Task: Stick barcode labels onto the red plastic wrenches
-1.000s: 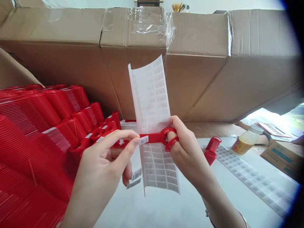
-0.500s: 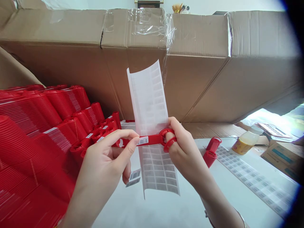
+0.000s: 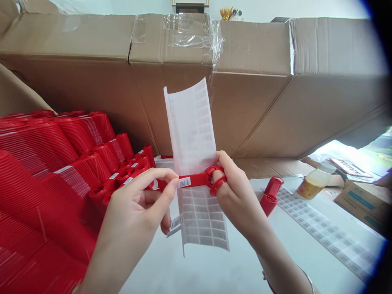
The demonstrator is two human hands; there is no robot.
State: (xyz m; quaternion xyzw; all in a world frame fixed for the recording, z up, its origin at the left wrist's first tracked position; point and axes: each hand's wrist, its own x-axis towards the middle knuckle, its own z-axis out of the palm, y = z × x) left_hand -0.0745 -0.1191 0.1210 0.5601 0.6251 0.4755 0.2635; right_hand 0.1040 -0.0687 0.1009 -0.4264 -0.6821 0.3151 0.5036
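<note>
A: What do the hands hold?

B: A person's left hand (image 3: 137, 200) pinches a slim red piece (image 3: 197, 179) between thumb and forefinger, next to a barcode label (image 3: 184, 182). The fingertips cover the label's near end, and the print is too small to read.

A: And the right hand (image 3: 234, 185)?

B: Its fingers are clamped on the ringed end of the red piece, one of them passing into the ring. The thumb's exact contact is hard to make out. The piece lies level between the hands, across a curled translucent sheet (image 3: 191, 130) marked with a grid, which the piece partly hides.

A: Below the left hand?

B: A loose label (image 3: 175, 223) juts from the lower fingers, its inner end hidden. Whether those fingers grip it, one cannot tell.

A: The surroundings?

B: Banded red stacks (image 3: 58, 143) crowd the left, cut off by the frame and blurred toward the bottom. At right, two red parts (image 3: 271, 196) rest on a white table (image 3: 159, 271) beside a label sheet (image 3: 324, 228), whose far end fades into blur. Behind stands a cardboard wall (image 3: 116, 94); atop it, a dark shape at the right is unclear.
</note>
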